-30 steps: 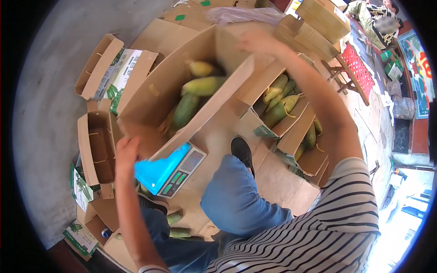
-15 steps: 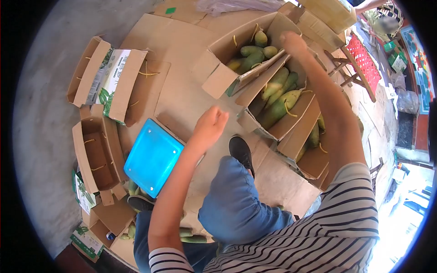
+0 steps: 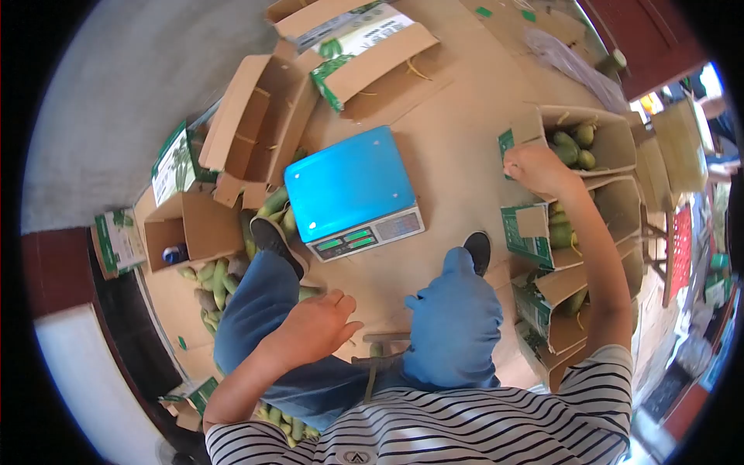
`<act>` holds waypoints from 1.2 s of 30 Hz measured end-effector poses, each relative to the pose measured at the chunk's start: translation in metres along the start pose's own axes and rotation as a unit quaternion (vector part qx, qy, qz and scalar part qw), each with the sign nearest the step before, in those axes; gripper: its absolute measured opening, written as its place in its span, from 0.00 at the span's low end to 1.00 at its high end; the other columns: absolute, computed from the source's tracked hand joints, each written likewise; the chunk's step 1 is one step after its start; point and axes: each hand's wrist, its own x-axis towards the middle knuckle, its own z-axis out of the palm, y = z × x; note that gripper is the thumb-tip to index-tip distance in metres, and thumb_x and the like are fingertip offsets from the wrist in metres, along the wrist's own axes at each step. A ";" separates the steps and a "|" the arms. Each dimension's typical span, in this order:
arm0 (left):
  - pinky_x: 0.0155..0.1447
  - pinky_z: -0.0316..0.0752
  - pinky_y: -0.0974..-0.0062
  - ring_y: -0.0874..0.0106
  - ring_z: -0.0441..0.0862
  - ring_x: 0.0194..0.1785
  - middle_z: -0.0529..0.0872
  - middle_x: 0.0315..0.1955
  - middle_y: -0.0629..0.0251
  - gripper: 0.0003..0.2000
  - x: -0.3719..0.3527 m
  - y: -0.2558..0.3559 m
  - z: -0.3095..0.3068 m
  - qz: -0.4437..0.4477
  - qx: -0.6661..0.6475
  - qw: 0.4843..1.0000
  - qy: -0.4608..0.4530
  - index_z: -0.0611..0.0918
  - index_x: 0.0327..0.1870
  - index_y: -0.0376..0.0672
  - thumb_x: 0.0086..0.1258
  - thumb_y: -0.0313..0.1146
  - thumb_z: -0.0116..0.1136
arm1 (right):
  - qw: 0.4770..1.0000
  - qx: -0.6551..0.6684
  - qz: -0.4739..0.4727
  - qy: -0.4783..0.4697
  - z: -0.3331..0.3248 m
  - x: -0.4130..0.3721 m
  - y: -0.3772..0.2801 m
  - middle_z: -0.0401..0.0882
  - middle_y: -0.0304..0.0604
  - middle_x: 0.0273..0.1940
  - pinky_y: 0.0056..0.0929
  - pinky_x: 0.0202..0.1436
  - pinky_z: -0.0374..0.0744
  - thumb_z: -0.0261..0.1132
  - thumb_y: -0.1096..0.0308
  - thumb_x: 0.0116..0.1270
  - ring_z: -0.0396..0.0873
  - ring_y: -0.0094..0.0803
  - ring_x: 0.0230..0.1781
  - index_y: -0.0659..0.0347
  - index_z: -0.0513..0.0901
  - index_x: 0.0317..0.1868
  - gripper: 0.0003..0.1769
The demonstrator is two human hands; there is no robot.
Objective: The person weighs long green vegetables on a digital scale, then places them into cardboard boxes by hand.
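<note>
Over my left thigh is my left hand (image 3: 318, 327), its thumb apart from loosely bent fingers and nothing visible in it. My right hand (image 3: 535, 168) is closed, with its palm side hidden, at the left end of an open carton (image 3: 612, 155) holding green oblong produce (image 3: 570, 147). Another carton of produce (image 3: 620, 205) lies just below that one, under my right forearm. A scale with a blue top (image 3: 353, 186) stands on the cardboard floor beyond my left hand, and its displays are lit green.
Empty open cartons (image 3: 267, 116) lie at the upper left, one with a printed side (image 3: 364, 39). More green produce (image 3: 221, 283) is on the floor beside my left shoe (image 3: 277, 244). A red woven seat (image 3: 682, 244) stands at the right.
The view has turned, so the scale and cartons sit elsewhere in the picture. My left hand has come back over my thigh and its fingers have loosened. My right hand is now at the carton's left end.
</note>
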 end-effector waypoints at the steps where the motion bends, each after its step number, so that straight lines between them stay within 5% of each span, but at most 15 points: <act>1: 0.43 0.74 0.61 0.53 0.78 0.39 0.77 0.35 0.54 0.13 -0.006 -0.009 0.007 -0.011 -0.011 1.000 -0.022 0.75 0.40 0.38 0.63 0.38 0.58 | 1.000 -0.012 -0.019 -0.009 0.004 0.012 -0.011 0.79 0.51 0.36 0.42 0.45 0.74 0.57 0.66 0.62 0.76 0.49 0.41 0.62 0.77 0.34 0.08; 7: 0.39 0.72 0.70 0.65 0.78 0.35 0.76 0.31 0.62 0.13 -0.002 -0.032 0.034 -0.006 0.256 0.962 0.095 0.74 0.35 0.41 0.59 0.39 0.61 | 0.990 0.022 -0.140 0.004 0.017 0.104 -0.106 0.80 0.50 0.36 0.43 0.44 0.74 0.57 0.62 0.65 0.77 0.48 0.40 0.61 0.78 0.35 0.11; 16: 0.32 0.69 0.74 0.71 0.76 0.31 0.73 0.25 0.67 0.08 -0.033 -0.056 0.021 0.018 0.222 0.957 0.185 0.75 0.30 0.44 0.49 0.33 0.58 | 0.955 0.163 -0.245 -0.016 0.081 0.255 -0.308 0.81 0.52 0.37 0.45 0.44 0.74 0.58 0.57 0.64 0.78 0.50 0.40 0.61 0.80 0.39 0.15; 23: 0.34 0.68 0.73 0.70 0.75 0.32 0.73 0.26 0.66 0.07 -0.061 -0.064 0.018 0.016 0.162 0.971 0.178 0.76 0.30 0.43 0.51 0.33 0.54 | 0.886 0.437 -0.039 0.152 0.166 0.359 -0.418 0.82 0.56 0.41 0.40 0.47 0.76 0.62 0.51 0.61 0.80 0.47 0.42 0.71 0.79 0.42 0.26; 26: 0.36 0.69 0.73 0.69 0.75 0.34 0.74 0.28 0.65 0.07 -0.075 -0.070 0.024 -0.004 0.165 0.973 0.160 0.76 0.31 0.43 0.52 0.33 0.54 | 0.816 0.572 0.033 0.068 0.174 0.396 -0.438 0.82 0.53 0.36 0.36 0.38 0.77 0.65 0.51 0.60 0.80 0.40 0.34 0.71 0.78 0.42 0.26; 29: 0.37 0.70 0.73 0.68 0.75 0.34 0.76 0.30 0.62 0.08 -0.089 -0.079 0.030 0.013 0.144 0.974 0.176 0.77 0.33 0.42 0.53 0.33 0.53 | 0.710 0.689 0.117 0.089 0.159 0.393 -0.460 0.79 0.47 0.31 0.33 0.29 0.74 0.67 0.54 0.59 0.76 0.32 0.27 0.68 0.77 0.41 0.23; 30: 0.37 0.70 0.72 0.68 0.75 0.34 0.76 0.31 0.61 0.09 -0.093 -0.082 0.032 0.014 0.145 0.972 0.186 0.78 0.33 0.41 0.54 0.33 0.53 | 0.714 0.689 0.124 -0.004 0.160 0.404 -0.457 0.75 0.43 0.44 0.36 0.49 0.75 0.67 0.54 0.61 0.74 0.33 0.44 0.62 0.72 0.47 0.23; 35: 0.37 0.70 0.71 0.67 0.75 0.34 0.77 0.32 0.59 0.09 -0.105 -0.089 0.037 0.004 0.139 0.967 0.212 0.78 0.34 0.40 0.54 0.33 0.53 | 0.655 0.749 0.094 -0.031 0.174 0.427 -0.458 0.79 0.42 0.39 0.32 0.41 0.77 0.65 0.71 0.61 0.78 0.31 0.38 0.61 0.76 0.41 0.09; 36: 0.37 0.69 0.71 0.67 0.75 0.34 0.77 0.31 0.60 0.09 -0.108 -0.089 0.037 0.000 0.147 0.967 0.209 0.77 0.33 0.40 0.53 0.33 0.53 | 0.690 0.714 0.118 -0.013 0.169 0.423 -0.462 0.79 0.40 0.37 0.30 0.37 0.77 0.64 0.73 0.60 0.77 0.30 0.35 0.61 0.76 0.38 0.07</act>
